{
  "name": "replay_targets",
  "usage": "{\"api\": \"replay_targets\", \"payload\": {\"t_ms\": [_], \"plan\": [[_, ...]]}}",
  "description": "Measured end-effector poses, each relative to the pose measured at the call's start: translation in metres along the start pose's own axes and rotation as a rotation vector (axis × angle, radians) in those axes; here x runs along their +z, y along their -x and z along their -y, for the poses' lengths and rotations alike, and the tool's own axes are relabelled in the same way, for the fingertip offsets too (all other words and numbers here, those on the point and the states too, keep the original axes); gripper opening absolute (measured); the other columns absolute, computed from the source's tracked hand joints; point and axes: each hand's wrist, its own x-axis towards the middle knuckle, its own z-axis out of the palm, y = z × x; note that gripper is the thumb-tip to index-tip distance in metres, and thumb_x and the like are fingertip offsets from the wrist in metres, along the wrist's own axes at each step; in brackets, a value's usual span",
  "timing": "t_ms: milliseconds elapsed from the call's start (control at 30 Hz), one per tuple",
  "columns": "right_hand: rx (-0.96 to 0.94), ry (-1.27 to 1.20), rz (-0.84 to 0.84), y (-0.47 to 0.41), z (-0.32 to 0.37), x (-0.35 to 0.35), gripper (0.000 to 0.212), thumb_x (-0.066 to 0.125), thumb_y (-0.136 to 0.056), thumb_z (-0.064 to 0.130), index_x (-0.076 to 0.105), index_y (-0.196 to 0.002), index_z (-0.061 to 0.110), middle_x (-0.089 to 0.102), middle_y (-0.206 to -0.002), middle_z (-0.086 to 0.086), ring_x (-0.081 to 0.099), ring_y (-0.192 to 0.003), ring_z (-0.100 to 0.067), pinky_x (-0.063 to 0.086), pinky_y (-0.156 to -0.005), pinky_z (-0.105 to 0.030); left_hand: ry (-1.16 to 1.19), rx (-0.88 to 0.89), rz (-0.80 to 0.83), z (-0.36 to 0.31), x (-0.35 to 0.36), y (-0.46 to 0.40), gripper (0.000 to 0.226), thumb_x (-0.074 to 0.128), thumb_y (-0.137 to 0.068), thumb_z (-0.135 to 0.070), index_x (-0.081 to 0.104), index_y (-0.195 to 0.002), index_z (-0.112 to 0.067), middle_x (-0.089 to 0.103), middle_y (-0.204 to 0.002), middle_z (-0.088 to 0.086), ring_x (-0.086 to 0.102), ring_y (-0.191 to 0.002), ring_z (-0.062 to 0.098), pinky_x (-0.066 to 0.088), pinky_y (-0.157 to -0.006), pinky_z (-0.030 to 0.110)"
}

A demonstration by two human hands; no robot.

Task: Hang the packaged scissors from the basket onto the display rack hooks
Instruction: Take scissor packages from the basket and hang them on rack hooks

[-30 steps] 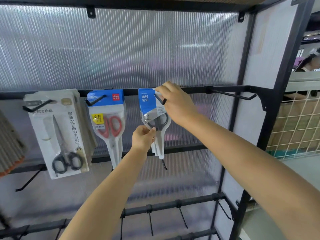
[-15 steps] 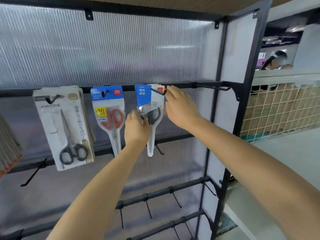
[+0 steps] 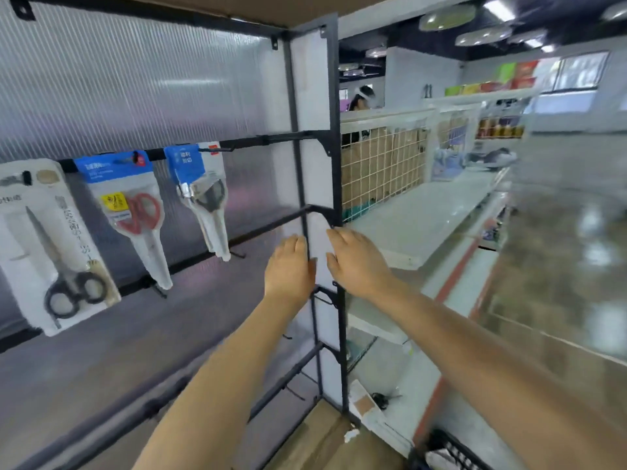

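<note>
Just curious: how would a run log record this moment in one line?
hands: left, right both empty | grey-handled scissors pack hanging on hook | next: basket

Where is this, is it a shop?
Probably a shop. Packaged scissors hang from hooks on a display rack, and white shelves nearby carry colourful boxes.

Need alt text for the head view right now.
Both hands, left hand and right hand, hang empty and relaxed before the rack post. Three scissors packs hang on the hooks: black-handled, red-handled, grey-handled.
</note>
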Motion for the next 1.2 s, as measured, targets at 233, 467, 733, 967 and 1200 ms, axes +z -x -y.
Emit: {"api": "replay_targets", "payload": {"t_ms": [233,467,733,967,1200], "plan": [[0.329,0.019,0.143,0.146,-0.047,0.012,0.048,0.034,-0.096,0.024,0.04,-0.137,-0.001,0.046,-0.136,-0.018,0.045,-0.124,-0.033,0.032,-0.104,-0.037,0.074,0.308,0.238,-0.078,0.073,0.07,0.04,0.038,-0.1,-0.027,0.04,-0.134,-0.004,0.044,-0.137,0.013,0.04,-0.126,0.027,0.029,-0.102,0.032],[0.615,0.056,0.205,0.268,-0.094,0.003,0.045,0.038,-0.095,0.026,0.043,-0.133,0.002,0.048,-0.135,-0.015,0.044,-0.124,-0.029,0.031,-0.101,-0.033,0.114,0.551,0.382,-0.164,0.122,0.133,0.044,0.036,-0.102,-0.028,0.035,-0.139,-0.005,0.039,-0.143,0.012,0.034,-0.132,0.025,0.024,-0.107,0.031],[0.835,0.074,0.305,0.379,-0.138,0.028,0.038,0.038,-0.098,0.017,0.041,-0.134,0.004,0.048,-0.134,-0.01,0.048,-0.118,-0.023,0.039,-0.093,-0.026,0.16,0.592,0.554,-0.219,0.184,0.191,0.033,0.038,-0.1,-0.025,0.048,-0.123,-0.005,0.049,-0.125,0.011,0.045,-0.114,0.025,0.032,-0.095,0.03],[0.902,0.081,0.425,0.44,-0.161,0.065,0.037,0.036,-0.098,0.02,0.042,-0.131,0.003,0.051,-0.127,-0.01,0.048,-0.113,-0.023,0.037,-0.095,-0.029,0.149,0.529,0.726,-0.234,0.236,0.228,0.038,0.039,-0.1,-0.025,0.044,-0.131,-0.003,0.046,-0.135,0.012,0.041,-0.126,0.027,0.032,-0.104,0.033],[1.023,0.034,0.565,0.455,-0.182,0.122,0.038,0.037,-0.098,0.024,0.042,-0.132,0.007,0.049,-0.132,-0.008,0.044,-0.122,-0.021,0.035,-0.101,-0.028,0.089,0.612,0.852,-0.224,0.308,0.235,0.039,0.04,-0.1,-0.029,0.044,-0.131,-0.006,0.047,-0.134,0.01,0.042,-0.124,0.024,0.033,-0.102,0.032]]}}
